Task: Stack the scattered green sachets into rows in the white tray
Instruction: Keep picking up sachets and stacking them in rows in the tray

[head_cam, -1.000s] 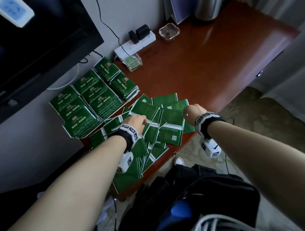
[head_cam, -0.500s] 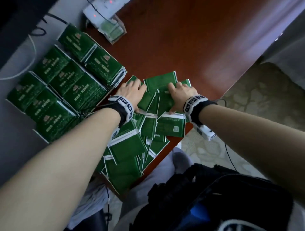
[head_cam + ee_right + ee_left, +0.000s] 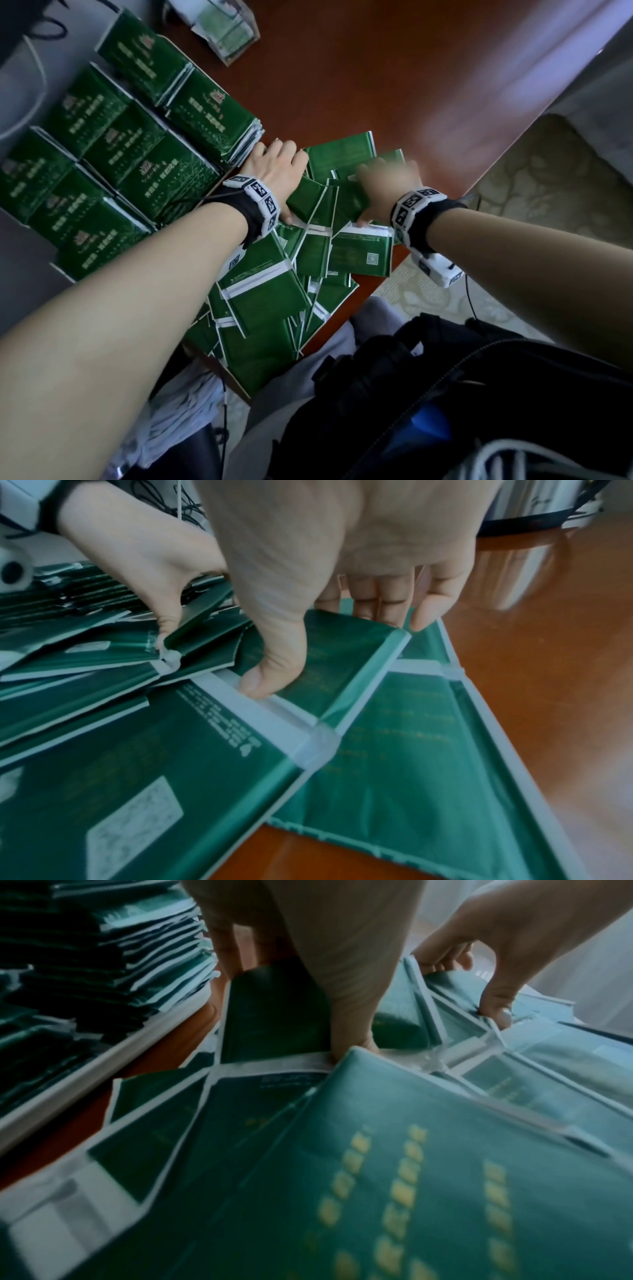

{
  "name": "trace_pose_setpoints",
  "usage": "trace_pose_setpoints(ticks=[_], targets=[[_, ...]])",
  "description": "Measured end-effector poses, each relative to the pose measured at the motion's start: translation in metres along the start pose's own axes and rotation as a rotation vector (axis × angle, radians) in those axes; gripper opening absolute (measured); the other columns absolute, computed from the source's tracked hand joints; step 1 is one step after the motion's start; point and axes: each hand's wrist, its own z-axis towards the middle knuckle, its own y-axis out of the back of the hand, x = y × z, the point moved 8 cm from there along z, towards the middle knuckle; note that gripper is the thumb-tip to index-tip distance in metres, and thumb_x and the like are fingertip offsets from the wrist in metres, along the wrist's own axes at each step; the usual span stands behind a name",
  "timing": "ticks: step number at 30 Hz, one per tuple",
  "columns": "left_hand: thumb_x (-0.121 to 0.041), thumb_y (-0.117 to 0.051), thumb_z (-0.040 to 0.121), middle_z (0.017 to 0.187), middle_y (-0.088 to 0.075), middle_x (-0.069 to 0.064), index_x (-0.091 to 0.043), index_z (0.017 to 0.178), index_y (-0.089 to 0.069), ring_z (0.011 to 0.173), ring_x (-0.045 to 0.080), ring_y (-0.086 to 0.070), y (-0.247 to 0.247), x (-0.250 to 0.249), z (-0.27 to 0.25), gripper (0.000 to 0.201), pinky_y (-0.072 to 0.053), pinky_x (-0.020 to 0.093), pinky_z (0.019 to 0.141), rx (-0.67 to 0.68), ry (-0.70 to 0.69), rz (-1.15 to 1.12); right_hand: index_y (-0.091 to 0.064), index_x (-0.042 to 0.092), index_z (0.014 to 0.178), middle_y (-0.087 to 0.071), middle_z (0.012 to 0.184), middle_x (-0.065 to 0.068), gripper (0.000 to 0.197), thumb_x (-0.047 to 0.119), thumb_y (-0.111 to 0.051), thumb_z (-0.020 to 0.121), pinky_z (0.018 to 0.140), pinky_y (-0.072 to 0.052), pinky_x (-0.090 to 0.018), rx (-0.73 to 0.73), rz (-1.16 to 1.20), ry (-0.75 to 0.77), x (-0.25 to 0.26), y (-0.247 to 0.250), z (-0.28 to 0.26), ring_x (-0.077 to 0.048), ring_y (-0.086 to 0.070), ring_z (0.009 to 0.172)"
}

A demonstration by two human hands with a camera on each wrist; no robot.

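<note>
Loose green sachets (image 3: pixel 267 301) lie in an overlapping heap on the near part of the wooden table (image 3: pixel 376 85). To the left, the white tray (image 3: pixel 103 1066) holds several neat stacks of sachets (image 3: pixel 130 150) in rows. My left hand (image 3: pixel 281 181) is at the heap's far end, beside the tray. Its thumb and fingers grip a dark green sachet (image 3: pixel 274 1010). Close to its right, my right hand (image 3: pixel 373 195) is blurred. In the right wrist view its thumb and fingers hold another sachet (image 3: pixel 342 653), tilted up off the heap.
A clear holder with small packets (image 3: pixel 229 34) stands at the back beyond the tray. The table's edge runs diagonally on the right, with patterned floor (image 3: pixel 513 192) below. A dark backpack (image 3: pixel 445 394) sits at my lap. Cables (image 3: pixel 34 34) hang by the wall.
Both hands have reached forward from the middle of the heap to its far end and closed on sachets. The head view has dropped closer to the table.
</note>
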Motion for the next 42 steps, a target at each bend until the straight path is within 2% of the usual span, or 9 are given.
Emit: trace_pose_setpoints(ticks=[9,16,20,26,32,35,38,40,42], targets=[[-0.060,-0.078,0.070,0.103,-0.066,0.001,-0.028,0.105,-0.061,0.102,0.027,-0.060,0.017,-0.001,0.007,0.051,-0.035,0.047,0.097,0.243,-0.073,-0.074,-0.051,0.021,0.118,-0.061,0.096,0.003,0.055,0.057,-0.071,0.081,0.101,-0.031,-0.048,0.002,0.046,-0.023,-0.015,0.009,-0.007,-0.022,-0.056,0.088],[-0.050,-0.078,0.077,0.072,-0.051,-0.003,-0.015,0.105,-0.063,0.080,0.027,-0.054,0.062,0.003,0.037,0.047,-0.043,0.033,0.063,0.190,-0.032,-0.318,-0.056,0.017,0.106,-0.057,0.092,-0.004,0.026,0.028,-0.067,0.086,0.092,-0.044,-0.045,-0.059,0.100,-0.046,-0.067,0.050,0.011,-0.026,-0.051,0.086],[-0.048,-0.074,0.081,0.086,-0.061,0.006,-0.013,0.106,-0.062,0.081,0.030,-0.059,0.082,-0.001,0.077,0.045,-0.045,0.034,0.062,0.121,0.070,-0.445,-0.056,0.013,0.099,-0.062,0.091,-0.012,0.017,0.020,-0.063,0.085,0.068,-0.053,-0.038,-0.085,0.052,0.019,-0.105,0.080,0.035,-0.030,-0.058,0.078],[-0.042,-0.070,0.085,0.110,-0.061,0.008,-0.021,0.121,-0.057,0.086,0.028,-0.053,0.102,-0.002,0.122,0.044,-0.042,0.033,0.070,0.085,0.319,-0.634,-0.048,0.016,0.098,-0.056,0.082,-0.006,0.011,0.019,-0.057,0.092,0.063,-0.056,-0.039,-0.089,-0.082,0.124,-0.164,0.125,0.076,-0.026,-0.059,0.069],[-0.034,-0.068,0.088,0.108,-0.063,0.008,-0.022,0.106,-0.057,0.084,0.028,-0.055,0.121,-0.009,0.147,0.025,-0.041,0.032,0.069,0.069,0.514,-0.722,-0.046,0.013,0.111,-0.050,0.076,-0.006,0.021,0.011,-0.055,0.092,0.050,-0.045,-0.033,-0.142,-0.260,0.196,-0.206,0.163,0.104,-0.023,-0.052,0.059],[-0.035,-0.069,0.087,0.106,-0.057,0.004,-0.021,0.099,-0.056,0.090,0.024,-0.056,0.125,-0.025,0.146,0.023,-0.043,0.033,0.071,-0.014,0.580,-0.772,-0.045,0.011,0.116,-0.050,0.080,-0.005,0.030,0.006,-0.056,0.088,0.058,-0.045,-0.036,-0.184,-0.313,0.243,-0.213,0.177,0.108,-0.026,-0.054,0.070],[-0.050,-0.072,0.079,0.120,-0.047,0.005,-0.021,0.110,-0.051,0.109,0.027,-0.053,0.116,-0.057,0.142,0.048,-0.048,0.041,0.087,-0.154,0.634,-0.799,-0.040,0.012,0.128,-0.052,0.128,-0.013,0.051,0.020,-0.064,0.084,0.083,-0.049,-0.043,-0.167,-0.317,0.372,-0.217,0.158,0.110,-0.033,-0.053,0.114],[-0.065,-0.066,0.076,0.152,-0.027,0.010,-0.017,0.137,-0.038,0.138,0.030,-0.034,0.104,-0.095,0.139,0.082,-0.034,0.049,0.110,-0.160,0.610,-0.772,-0.023,0.014,0.149,-0.018,0.161,-0.012,0.082,0.044,-0.063,0.084,0.114,-0.031,-0.049,-0.097,-0.330,0.472,-0.226,0.123,0.107,-0.031,-0.024,0.146],[-0.080,-0.050,0.076,0.164,0.009,0.008,-0.013,0.156,-0.007,0.152,0.025,0.002,0.088,-0.138,0.136,0.112,-0.010,0.053,0.121,-0.090,0.571,-0.698,-0.002,0.015,0.157,0.007,0.165,-0.009,0.101,0.063,-0.053,0.084,0.121,-0.012,-0.052,-0.109,-0.353,0.535,-0.239,0.090,0.101,-0.029,-0.002,0.152]])
